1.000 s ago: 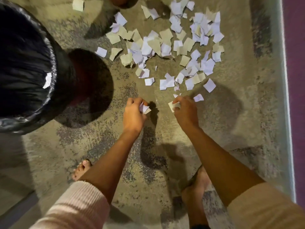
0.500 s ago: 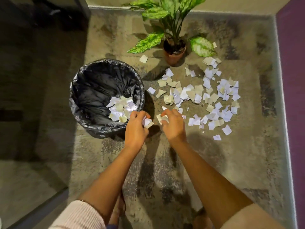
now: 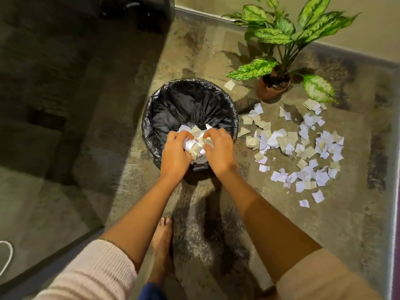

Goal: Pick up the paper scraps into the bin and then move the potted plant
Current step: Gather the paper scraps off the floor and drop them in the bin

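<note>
While both hands hang over the near rim of the bin (image 3: 188, 100), the fingers (image 3: 173, 135) of the left hand (image 3: 175, 154) and right hand (image 3: 218, 150) curl round a bunch of paper scraps (image 3: 195, 146) held between them. Right of the fingers, loose scraps (image 3: 303, 148) litter the rug (image 3: 324, 224); beyond those stands the potted plant (image 3: 275, 83). Half a second earlier the hands were just short of the rim. The bin's bottom beneath the hands is hidden.
</note>
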Motion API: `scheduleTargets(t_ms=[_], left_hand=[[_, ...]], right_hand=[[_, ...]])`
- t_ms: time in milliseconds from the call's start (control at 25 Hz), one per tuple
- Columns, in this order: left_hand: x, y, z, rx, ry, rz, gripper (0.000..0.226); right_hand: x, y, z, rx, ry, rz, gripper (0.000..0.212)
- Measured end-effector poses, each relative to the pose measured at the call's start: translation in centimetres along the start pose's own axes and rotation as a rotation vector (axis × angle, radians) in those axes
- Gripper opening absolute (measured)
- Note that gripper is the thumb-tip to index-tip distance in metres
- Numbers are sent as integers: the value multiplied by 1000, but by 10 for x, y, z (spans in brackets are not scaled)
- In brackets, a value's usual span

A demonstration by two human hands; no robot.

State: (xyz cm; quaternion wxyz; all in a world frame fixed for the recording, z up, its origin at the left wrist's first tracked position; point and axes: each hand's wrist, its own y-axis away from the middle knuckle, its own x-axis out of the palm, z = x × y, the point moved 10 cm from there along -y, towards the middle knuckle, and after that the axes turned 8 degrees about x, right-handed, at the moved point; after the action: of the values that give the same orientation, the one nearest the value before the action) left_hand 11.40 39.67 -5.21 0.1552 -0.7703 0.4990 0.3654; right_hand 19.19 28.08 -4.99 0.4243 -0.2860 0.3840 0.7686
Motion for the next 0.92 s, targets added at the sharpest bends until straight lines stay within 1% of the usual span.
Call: scheduleTargets(t_ms=[120,240,320,480,600,800,920], left_hand=[[-3,-8,16,-41,-2,39,37],[0,-13,19,-3,69,119,51],[0,-13,20,22,55,150,56],[-1,-7,21,5,-40,147,55],[4,1,5,11,-97,126,54],[28,5,-51,121,-162,110,49],[61,5,-94,198,-210,157,49]], right_hand=[[15,-10,7,7,1,27,29],[25,-16,14,2,-25,77,39],[29,-17,16,-2,-15,99,41],[22,-13,16,-23,-13,110,39],[5,-8,8,-54,6,95,39],[-38,-1,-34,-26,18,25,44],[-64,10,-79,25,31,7,46]])
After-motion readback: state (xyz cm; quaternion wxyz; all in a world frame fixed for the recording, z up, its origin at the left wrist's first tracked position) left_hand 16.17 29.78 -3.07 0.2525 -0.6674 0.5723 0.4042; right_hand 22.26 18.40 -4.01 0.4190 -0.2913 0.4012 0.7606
